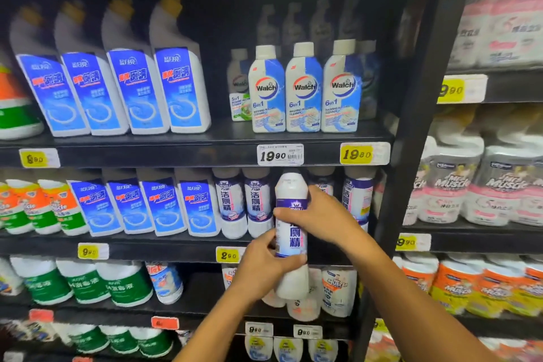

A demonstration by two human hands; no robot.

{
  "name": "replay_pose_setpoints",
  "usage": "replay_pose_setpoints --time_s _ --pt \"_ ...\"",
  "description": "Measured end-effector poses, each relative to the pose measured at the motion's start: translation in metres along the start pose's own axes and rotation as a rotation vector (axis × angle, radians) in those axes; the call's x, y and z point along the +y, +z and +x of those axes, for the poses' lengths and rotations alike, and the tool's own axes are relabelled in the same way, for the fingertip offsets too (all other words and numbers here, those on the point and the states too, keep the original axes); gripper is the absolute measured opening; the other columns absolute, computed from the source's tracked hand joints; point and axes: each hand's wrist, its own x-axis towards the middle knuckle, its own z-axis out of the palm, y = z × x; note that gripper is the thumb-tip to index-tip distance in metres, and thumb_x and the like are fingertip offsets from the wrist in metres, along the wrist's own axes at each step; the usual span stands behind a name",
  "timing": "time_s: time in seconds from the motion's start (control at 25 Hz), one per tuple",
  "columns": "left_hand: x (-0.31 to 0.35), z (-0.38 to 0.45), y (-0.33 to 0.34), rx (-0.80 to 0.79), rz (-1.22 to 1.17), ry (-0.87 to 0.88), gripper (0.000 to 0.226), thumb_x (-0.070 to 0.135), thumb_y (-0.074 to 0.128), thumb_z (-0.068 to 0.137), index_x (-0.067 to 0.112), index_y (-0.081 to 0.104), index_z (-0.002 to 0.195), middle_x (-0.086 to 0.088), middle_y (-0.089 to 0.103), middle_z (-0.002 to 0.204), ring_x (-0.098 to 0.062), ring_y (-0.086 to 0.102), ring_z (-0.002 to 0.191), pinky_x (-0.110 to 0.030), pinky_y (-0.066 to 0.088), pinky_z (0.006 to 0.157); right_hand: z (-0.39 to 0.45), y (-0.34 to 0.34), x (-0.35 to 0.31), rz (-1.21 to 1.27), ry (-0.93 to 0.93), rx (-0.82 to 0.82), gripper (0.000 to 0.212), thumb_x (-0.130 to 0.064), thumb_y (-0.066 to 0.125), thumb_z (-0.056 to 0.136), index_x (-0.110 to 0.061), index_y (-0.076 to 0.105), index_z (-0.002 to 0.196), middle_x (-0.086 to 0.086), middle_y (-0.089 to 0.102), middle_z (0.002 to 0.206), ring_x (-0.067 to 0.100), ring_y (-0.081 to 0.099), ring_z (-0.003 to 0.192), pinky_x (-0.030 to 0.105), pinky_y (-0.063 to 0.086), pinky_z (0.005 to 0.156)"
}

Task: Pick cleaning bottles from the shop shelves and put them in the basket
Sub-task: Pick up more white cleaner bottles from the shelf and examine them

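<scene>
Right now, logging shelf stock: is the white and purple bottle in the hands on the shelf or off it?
Off: both the left hand and right hand grip the bottle in front of the shelf.

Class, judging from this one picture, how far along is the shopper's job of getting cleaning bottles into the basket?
Done: nothing provable; no basket is in view. In hand: the left hand and right hand both grip one white and purple bottle, clear of the shelf. Left: placing it in the basket.

Between both hands, the bottle (291,232) stands before the shelf (182,153), seemingly clear of its row-mates (245,203).
</scene>
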Motion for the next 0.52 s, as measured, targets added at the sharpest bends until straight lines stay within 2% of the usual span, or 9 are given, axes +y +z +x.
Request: replay_pose_setpoints --time_s 0.12,0.2,0.28,0.4,0.52 --pt "0.007 0.011 0.003 0.048 0.083 0.049 0.054 0.038 0.084 0.066 0.043 0.056 0.112 0.024 0.070 0.096 0.001 0.068 0.089 -0.027 0.057 0.084 0.008 -0.004 -0.006 -0.096 0.021 0.165 0.058 -0.066 0.074 0.063 -0.023 0.057 0.098 -0.002 0.070 0.100 0.022 0.066 0.091 0.032 0.049 0.070" --pt "0.014 0.018 0.004 0.098 0.180 0.080 0.062 0.040 0.082 0.070 0.050 0.044 0.118 0.025 0.068 0.099 0.002 0.066 0.091 -0.025 0.056 0.081 0.010 -0.004 -0.010 -0.061 0.035 0.218 0.057 -0.063 0.077 0.064 -0.021 0.055 0.096 0.000 0.071 0.100 0.023 0.067 0.090 0.032 0.048 0.068" --pt "0.017 0.024 0.005 0.129 0.258 0.100 0.066 0.044 0.078 0.073 0.046 0.038 0.126 0.018 0.070 0.105 -0.004 0.067 0.094 -0.031 0.056 0.081 0.012 -0.004 -0.013 -0.035 0.033 0.251 0.053 -0.061 0.079 0.064 -0.023 0.054 0.092 -0.001 0.071 0.099 0.022 0.067 0.088 0.029 0.045 0.064" --pt "0.018 0.033 0.006 0.132 0.319 0.128 0.066 0.046 0.074 0.076 0.046 0.033 0.128 0.014 0.070 0.104 -0.009 0.068 0.092 -0.029 0.054 0.074 0.016 -0.005 -0.015 -0.036 0.034 0.293 0.047 -0.060 0.079 0.065 -0.025 0.055 0.086 0.000 0.073 0.098 0.019 0.067 0.084 0.026 0.043 0.062" --pt "0.018 0.042 0.005 0.168 0.358 0.185 0.072 0.041 0.074 0.079 0.040 0.031 0.136 0.013 0.062 0.120 -0.012 0.063 0.105 -0.028 0.050 0.081 0.019 -0.001 -0.016 -0.046 0.040 0.362 0.050 -0.059 0.080 0.065 -0.022 0.057 0.090 0.002 0.074 0.100 0.022 0.069 0.089 0.027 0.046 0.067"
